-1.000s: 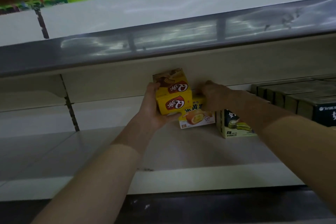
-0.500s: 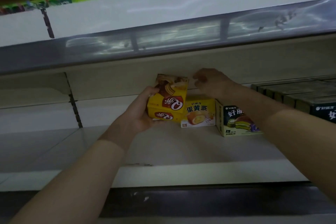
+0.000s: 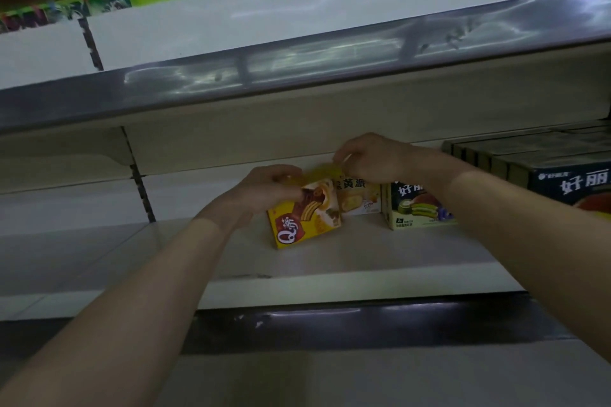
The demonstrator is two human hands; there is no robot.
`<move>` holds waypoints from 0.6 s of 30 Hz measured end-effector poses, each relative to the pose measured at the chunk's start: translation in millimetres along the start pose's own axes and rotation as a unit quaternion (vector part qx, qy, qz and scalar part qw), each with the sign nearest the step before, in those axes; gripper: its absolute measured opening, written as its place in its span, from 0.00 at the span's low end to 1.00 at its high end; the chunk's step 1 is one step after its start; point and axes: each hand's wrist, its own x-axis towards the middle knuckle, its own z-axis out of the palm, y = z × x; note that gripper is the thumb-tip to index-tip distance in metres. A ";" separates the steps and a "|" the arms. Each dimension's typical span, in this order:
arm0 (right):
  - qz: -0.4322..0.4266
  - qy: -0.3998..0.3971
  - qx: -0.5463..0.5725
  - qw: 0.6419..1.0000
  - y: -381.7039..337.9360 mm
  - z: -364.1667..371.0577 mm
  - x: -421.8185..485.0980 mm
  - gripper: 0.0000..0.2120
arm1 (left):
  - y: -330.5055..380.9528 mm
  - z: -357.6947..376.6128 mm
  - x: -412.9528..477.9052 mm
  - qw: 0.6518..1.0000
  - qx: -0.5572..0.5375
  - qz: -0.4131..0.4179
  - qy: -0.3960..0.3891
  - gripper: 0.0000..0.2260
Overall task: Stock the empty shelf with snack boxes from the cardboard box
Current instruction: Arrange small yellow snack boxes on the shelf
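Shelf lip dark in front; behind it the pale shelf board stretches open leftward — yellow snack box tilts mid-board, left hand curled round its upper left corner, right hand pinching its blurred top edge; just behind stand a pale box and a green box; dark boxes line the right end.

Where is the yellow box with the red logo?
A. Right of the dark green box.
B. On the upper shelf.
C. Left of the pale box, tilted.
C: the yellow box sits tilted, held at its top by the left hand, left of the pale box.
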 end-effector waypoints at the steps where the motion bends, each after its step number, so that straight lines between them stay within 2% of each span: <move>1: 0.001 -0.007 0.002 1.000 2.0 -1.9 -2.3 0.19 | 1.3 1.8 -0.4 1.000 0.017 0.005 -0.006 0.18; 5: 0.003 -0.087 0.071 0.994 4.4 -0.7 -17.6 0.32 | 5.3 6.5 -5.4 0.999 -0.034 -0.017 -0.037 0.19; 8: -0.029 -0.069 0.113 0.991 1.7 2.2 -29.5 0.35 | 6.5 6.8 -7.7 0.996 -0.077 -0.025 -0.039 0.16; 10: -0.057 -0.049 0.101 0.992 1.0 2.6 -38.3 0.37 | 7.7 4.7 -12.7 0.989 -0.128 -0.054 -0.047 0.09; 12: -0.105 -0.050 0.054 0.992 0.1 6.9 -45.9 0.40 | 5.5 1.1 -16.8 0.961 -0.241 -0.112 -0.077 0.11; 14: -0.163 -0.028 -0.071 0.984 0.8 14.5 -45.2 0.42 | 0.6 -2.3 -20.7 0.926 -0.327 -0.165 -0.098 0.14; 16: -0.185 0.008 -0.132 0.974 4.2 21.3 -38.9 0.41 | -6.6 -3.6 -22.1 0.917 -0.325 -0.197 -0.120 0.17; 18: -0.194 0.022 -0.081 0.977 10.5 22.1 -31.7 0.36 | -12.7 -3.2 -23.8 0.910 -0.325 -0.209 -0.151 0.21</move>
